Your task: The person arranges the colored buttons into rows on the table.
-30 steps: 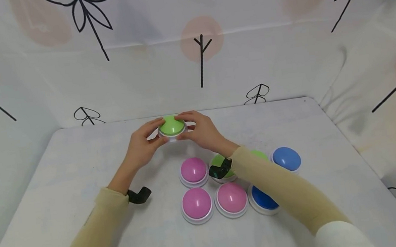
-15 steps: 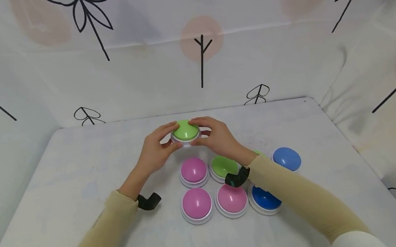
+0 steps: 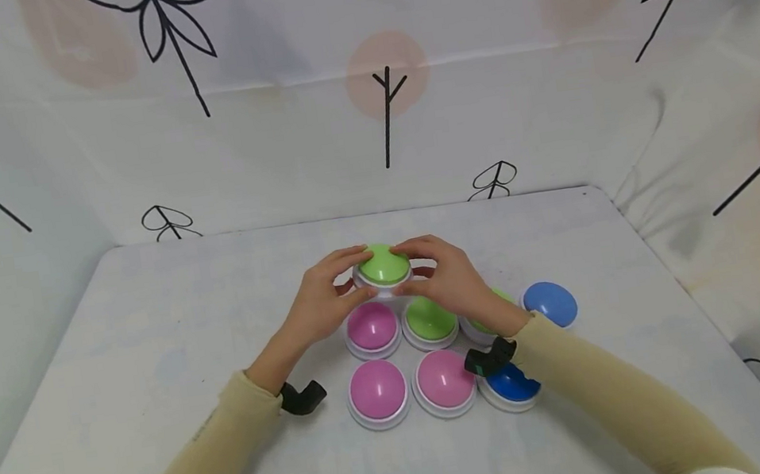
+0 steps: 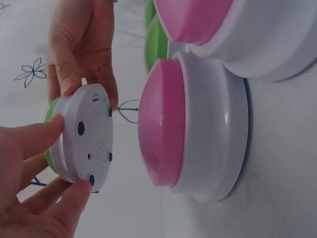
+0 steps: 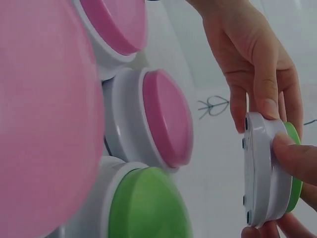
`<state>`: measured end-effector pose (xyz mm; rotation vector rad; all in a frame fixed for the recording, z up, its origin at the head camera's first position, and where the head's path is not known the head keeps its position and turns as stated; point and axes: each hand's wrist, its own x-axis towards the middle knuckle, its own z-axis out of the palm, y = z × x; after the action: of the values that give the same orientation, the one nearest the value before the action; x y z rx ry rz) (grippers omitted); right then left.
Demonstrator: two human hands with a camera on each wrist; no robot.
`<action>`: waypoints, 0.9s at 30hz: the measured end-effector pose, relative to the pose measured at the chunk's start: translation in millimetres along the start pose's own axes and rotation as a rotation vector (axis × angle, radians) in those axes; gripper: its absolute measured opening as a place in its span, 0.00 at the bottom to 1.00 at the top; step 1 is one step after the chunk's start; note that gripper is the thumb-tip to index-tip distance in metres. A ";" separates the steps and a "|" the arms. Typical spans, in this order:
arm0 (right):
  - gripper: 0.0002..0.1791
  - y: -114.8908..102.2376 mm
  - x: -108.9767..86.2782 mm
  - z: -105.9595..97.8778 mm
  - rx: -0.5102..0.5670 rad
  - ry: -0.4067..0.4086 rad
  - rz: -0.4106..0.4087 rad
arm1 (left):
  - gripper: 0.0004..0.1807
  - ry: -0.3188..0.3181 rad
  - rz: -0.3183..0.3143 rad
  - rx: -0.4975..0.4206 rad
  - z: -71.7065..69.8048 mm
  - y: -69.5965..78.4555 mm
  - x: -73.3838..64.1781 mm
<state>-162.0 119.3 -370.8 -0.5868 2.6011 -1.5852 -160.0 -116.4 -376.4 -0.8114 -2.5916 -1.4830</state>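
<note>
Both hands hold one green-domed buzzer button point(image 3: 384, 265) in the air, just behind the group of buttons on the table. My left hand point(image 3: 328, 296) grips its left side, my right hand point(image 3: 453, 277) its right side, with thumbs low at the near edge and fingers on the dome. In the left wrist view the white underside point(image 4: 101, 139) shows dark feet and speaker holes. Closest beneath are a pink button point(image 3: 372, 324) and a green button point(image 3: 430, 317) of the back row. Another green button point(image 3: 484, 327) is partly hidden by the right wrist.
At the right end of the back row is a light blue button point(image 3: 551, 304). Nearer stand two pink buttons point(image 3: 378, 390) and a dark blue one point(image 3: 511, 384), partly covered by the black wrist camera point(image 3: 489, 357). The white table point(image 3: 164, 297) meets a patterned cloth backdrop point(image 3: 297, 152).
Both hands have carried the green buzzer button to the right and toward me, from the back of the table to just behind the back row. The other buttons stay in place.
</note>
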 end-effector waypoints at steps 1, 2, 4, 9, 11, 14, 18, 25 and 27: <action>0.30 0.3 -2.9 -1.4 0.003 -0.001 0.003 | 0.28 -0.009 0.004 -0.002 1.2 1.2 0.0; 0.30 0.7 -6.0 -3.0 0.007 -0.001 0.005 | 0.28 -0.018 0.007 -0.006 2.5 2.5 -0.1; 0.30 1.8 -12.6 -6.2 0.004 -0.005 0.014 | 0.28 -0.034 0.014 -0.011 5.6 4.9 -0.2; 0.30 7.3 -29.0 -14.1 -0.015 -0.001 0.025 | 0.27 -0.067 0.030 -0.034 16.1 10.9 -1.0; 0.30 9.8 -35.2 -17.1 -0.021 0.006 0.024 | 0.26 -0.077 0.041 -0.043 20.9 13.9 -1.4; 0.29 13.7 -43.9 -21.1 -0.030 0.024 0.021 | 0.25 -0.087 0.053 -0.064 27.8 18.7 -1.5; 0.29 16.3 -54.7 -26.6 -0.038 0.047 0.004 | 0.25 -0.109 0.055 -0.085 36.1 23.9 -0.7; 0.29 19.5 -73.0 -39.8 -0.079 0.059 0.001 | 0.25 -0.166 0.056 -0.066 52.9 31.9 0.7; 0.29 19.7 -78.3 -44.1 -0.078 0.055 0.013 | 0.25 -0.179 0.064 -0.074 58.5 34.1 0.7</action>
<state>-105.1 191.2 -379.3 -0.5368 2.7111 -1.5233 -132.5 -54.6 -380.9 -1.0722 -2.6183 -1.5642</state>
